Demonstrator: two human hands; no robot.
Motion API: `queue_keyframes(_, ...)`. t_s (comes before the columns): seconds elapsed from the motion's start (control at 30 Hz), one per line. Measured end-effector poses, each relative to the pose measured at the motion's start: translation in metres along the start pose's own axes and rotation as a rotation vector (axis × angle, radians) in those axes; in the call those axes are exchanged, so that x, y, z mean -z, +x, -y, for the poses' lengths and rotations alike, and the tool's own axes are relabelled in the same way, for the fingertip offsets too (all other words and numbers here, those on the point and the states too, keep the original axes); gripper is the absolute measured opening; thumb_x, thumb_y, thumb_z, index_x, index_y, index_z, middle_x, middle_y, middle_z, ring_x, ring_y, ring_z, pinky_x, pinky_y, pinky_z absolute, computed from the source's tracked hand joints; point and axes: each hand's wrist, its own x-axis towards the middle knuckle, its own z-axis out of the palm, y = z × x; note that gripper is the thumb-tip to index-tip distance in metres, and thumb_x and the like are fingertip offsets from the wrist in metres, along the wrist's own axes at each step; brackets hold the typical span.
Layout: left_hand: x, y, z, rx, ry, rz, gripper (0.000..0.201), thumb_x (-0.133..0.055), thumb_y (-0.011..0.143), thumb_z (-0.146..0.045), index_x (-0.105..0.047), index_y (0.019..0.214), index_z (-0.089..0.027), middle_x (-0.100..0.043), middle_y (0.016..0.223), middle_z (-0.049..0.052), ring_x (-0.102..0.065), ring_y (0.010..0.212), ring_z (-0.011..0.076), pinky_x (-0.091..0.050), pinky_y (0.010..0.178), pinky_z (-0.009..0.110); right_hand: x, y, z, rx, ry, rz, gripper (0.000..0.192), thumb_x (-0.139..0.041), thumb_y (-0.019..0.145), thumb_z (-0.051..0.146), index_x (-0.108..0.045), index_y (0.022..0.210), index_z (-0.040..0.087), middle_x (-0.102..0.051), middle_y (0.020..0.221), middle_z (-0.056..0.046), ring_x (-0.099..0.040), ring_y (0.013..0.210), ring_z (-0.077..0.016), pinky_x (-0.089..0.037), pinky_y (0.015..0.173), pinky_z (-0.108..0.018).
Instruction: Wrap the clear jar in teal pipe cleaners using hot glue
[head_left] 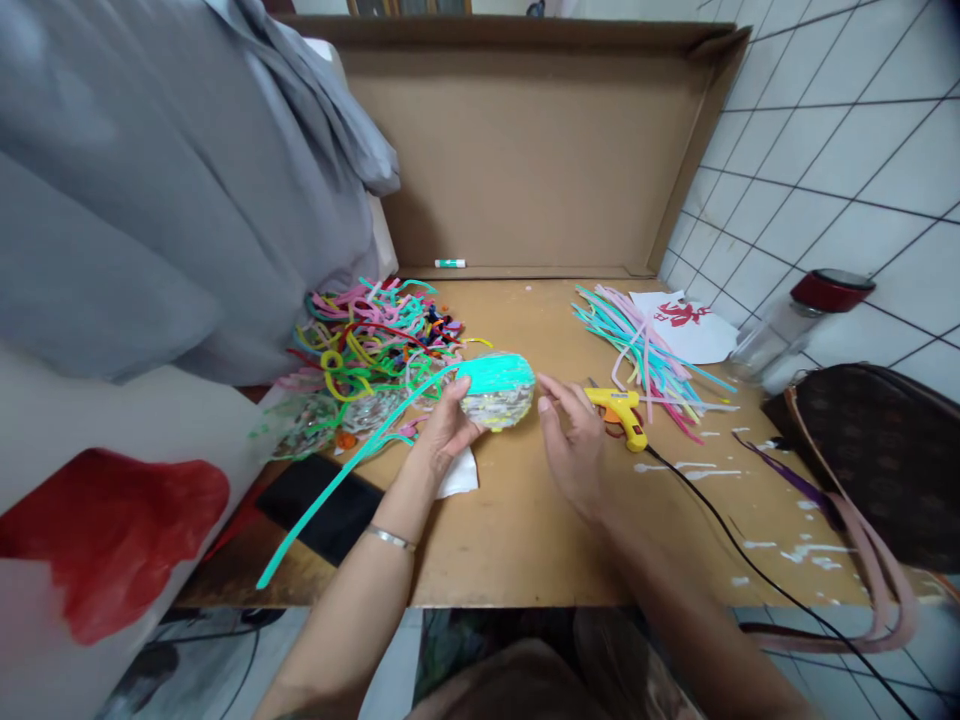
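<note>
Turquoise pipe cleaner covers the top of a rounded object (498, 392) held just above the wooden table (525, 540), a little left of its middle. Left hand (448, 425) grips this object from the near left side, thumb and fingers closed on its edge; a silver bracelet (390, 538) sits on that wrist. One long turquoise strand (341, 480) trails from the object down and to the left, past the table's front edge. Right hand (571, 440) is just beside the object's right end, fingers loosely spread and holding nothing; whether the fingertips touch the object cannot be told. A white scrap of paper (459, 475) lies under the left hand. A yellow glue gun (619, 410) rests on the table just right of the right hand, its black cord (750, 570) running off toward the near right. Beyond it lies a bundle of straight pipe cleaners (652, 360), pink and turquoise. A tangled pile of mixed-colour pipe cleaners (375, 345) sits at the left rear. A cardboard sheet (525, 160) stands at the back. A brown bag (877, 450) and a red-lidded jar (795, 325) occupy the right side.
</note>
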Motion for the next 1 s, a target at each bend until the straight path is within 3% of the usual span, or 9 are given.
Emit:
queue_keyframes(0.23,0.001,0.002,0.001,-0.001,0.153,0.010,0.066,-0.075,0.065,-0.050,-0.057,0.118,-0.015,-0.073,0.106,0.012,-0.066,0.110,0.0324,-0.053,0.095,0.043,-0.005,-0.009,-0.009,0.036,-0.009,0.023,0.030,-0.045,0.093,0.020,-0.065,0.115,0.025,-0.068,0.106,-0.006,-0.064,0.101,-0.0189,-0.051,0.091,-0.037)
queue_keyframes(0.3,0.001,0.000,-0.001,-0.065,0.347,-0.003,0.067,-0.075,0.064,-0.048,-0.054,0.118,-0.016,-0.070,0.107,0.010,-0.065,0.106,0.0293,-0.052,0.091,0.040,-0.003,-0.008,-0.011,0.027,-0.025,-0.007,0.028,-0.046,0.092,0.021,-0.066,0.111,0.024,-0.068,0.102,-0.006,-0.064,0.097,-0.0187,-0.052,0.088,-0.037)
queue_keyframes(0.4,-0.001,-0.003,-0.003,-0.152,0.836,-0.022,0.072,-0.081,0.057,-0.037,-0.050,0.119,-0.018,-0.064,0.108,0.006,-0.063,0.096,0.0230,-0.052,0.083,0.034,0.001,-0.005,-0.017,-0.042,-0.016,-0.108,0.024,-0.048,0.089,0.021,-0.066,0.105,0.023,-0.067,0.097,-0.006,-0.064,0.090,-0.0179,-0.052,0.083,-0.036)
queue_keyframes(0.53,-0.005,-0.008,-0.006,-0.127,1.254,0.081,0.073,-0.081,0.053,-0.031,-0.050,0.119,-0.019,-0.060,0.107,0.004,-0.059,0.089,0.0202,-0.051,0.079,0.032,0.005,-0.001,-0.030,-0.193,0.096,-0.219,0.021,-0.052,0.082,0.022,-0.066,0.097,0.020,-0.067,0.090,-0.006,-0.064,0.083,-0.0177,-0.052,0.076,-0.034)
queue_keyframes(0.77,-0.008,-0.014,-0.017,-0.055,1.374,0.204,0.075,-0.080,0.055,-0.033,-0.050,0.122,-0.020,-0.060,0.117,0.006,-0.059,0.101,0.0249,-0.048,0.092,0.040,0.003,0.005,-0.042,-0.378,0.255,-0.146,0.022,-0.058,0.076,0.033,-0.066,0.091,0.019,-0.068,0.085,-0.005,-0.063,0.076,-0.0165,-0.051,0.070,-0.031)
queue_keyframes(1.0,-0.002,-0.013,-0.018,-0.143,1.383,0.352,0.072,-0.076,0.055,-0.023,-0.052,0.123,-0.020,-0.057,0.124,0.008,-0.057,0.113,0.0273,-0.046,0.099,0.040,0.009,0.007,-0.023,-0.318,0.232,0.099,0.015,-0.060,0.077,0.034,-0.065,0.077,0.021,-0.066,0.070,0.000,-0.060,0.065,-0.0139,-0.049,0.062,-0.027)
